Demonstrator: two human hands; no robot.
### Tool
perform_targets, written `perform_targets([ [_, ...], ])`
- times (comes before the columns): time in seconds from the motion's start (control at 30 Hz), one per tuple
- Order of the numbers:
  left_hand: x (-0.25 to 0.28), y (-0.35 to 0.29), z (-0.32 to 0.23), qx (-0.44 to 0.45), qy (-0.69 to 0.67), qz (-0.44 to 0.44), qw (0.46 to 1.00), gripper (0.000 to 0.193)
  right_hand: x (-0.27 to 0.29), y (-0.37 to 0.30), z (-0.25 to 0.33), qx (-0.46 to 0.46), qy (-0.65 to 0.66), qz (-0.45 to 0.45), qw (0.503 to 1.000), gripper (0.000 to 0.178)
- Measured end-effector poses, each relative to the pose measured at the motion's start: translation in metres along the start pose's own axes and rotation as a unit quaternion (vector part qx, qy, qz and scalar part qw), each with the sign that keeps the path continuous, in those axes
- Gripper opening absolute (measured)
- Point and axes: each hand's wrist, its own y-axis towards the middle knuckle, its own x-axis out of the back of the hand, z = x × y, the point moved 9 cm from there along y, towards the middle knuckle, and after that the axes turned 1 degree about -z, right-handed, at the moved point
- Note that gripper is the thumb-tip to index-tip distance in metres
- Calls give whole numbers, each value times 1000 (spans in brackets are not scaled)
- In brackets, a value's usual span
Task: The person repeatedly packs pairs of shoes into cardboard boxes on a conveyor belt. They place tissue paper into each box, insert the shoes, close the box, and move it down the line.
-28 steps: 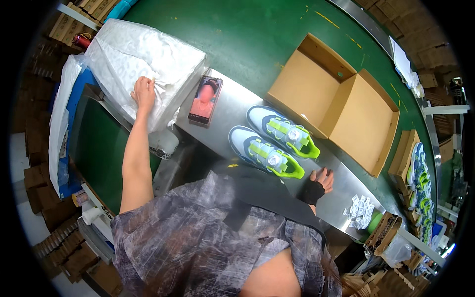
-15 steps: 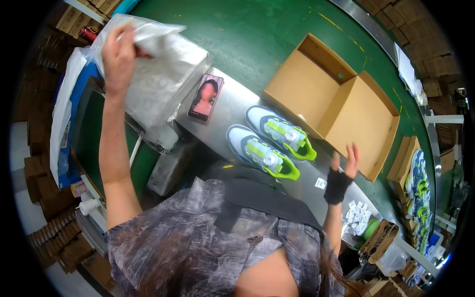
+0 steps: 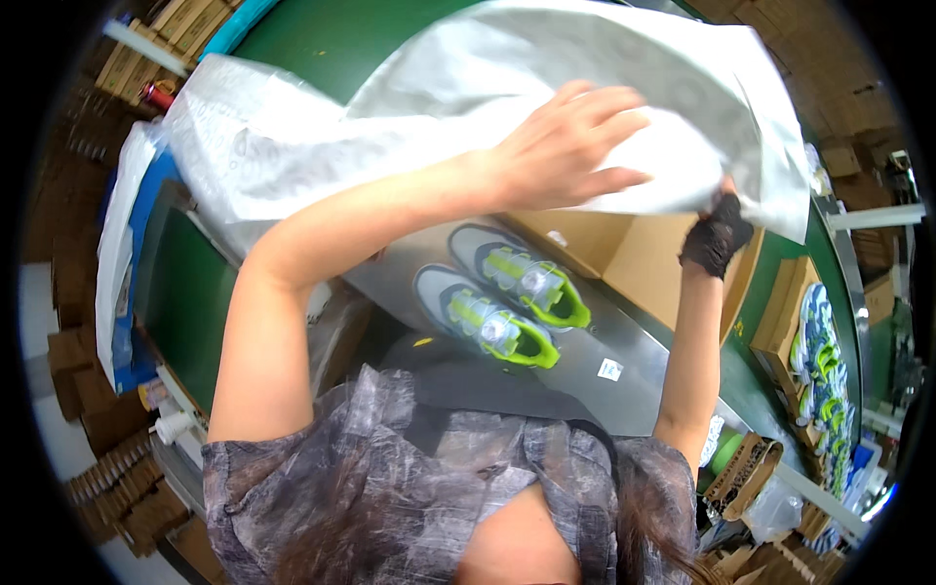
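Note:
A big sheet of thin white wrapping paper billows in the air over the open brown shoebox, hiding most of it. At its right end, my right hand, in a black fingerless glove, pinches the edge. My left hand lies across the middle of the sheet with its fingers spread. Nearer me, a pair of pale grey sneakers with lime-green trim stands side by side on the metal table: the left shoe and the right shoe. Clear plastic pieces sit inside them.
At the left lies a pile of white paper. A small white label is stuck to the metal table. Several more sneakers stand in a carton at the right, beside the green belt.
My left hand has swung right from the paper pile, and a sheet now spans above the shoebox. My right hand has moved up and gripped its edge. The phone is now covered.

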Motion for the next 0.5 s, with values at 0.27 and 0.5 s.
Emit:
perform_targets([
  [0.27,-77,-150,127,166,266,285,906,55,317,135,-24,33,55,-171,983,52],
  [0.5,-54,-220,234,595,-6,166,787,79,444,42,-21,-96,-359,-400,838,63],
])
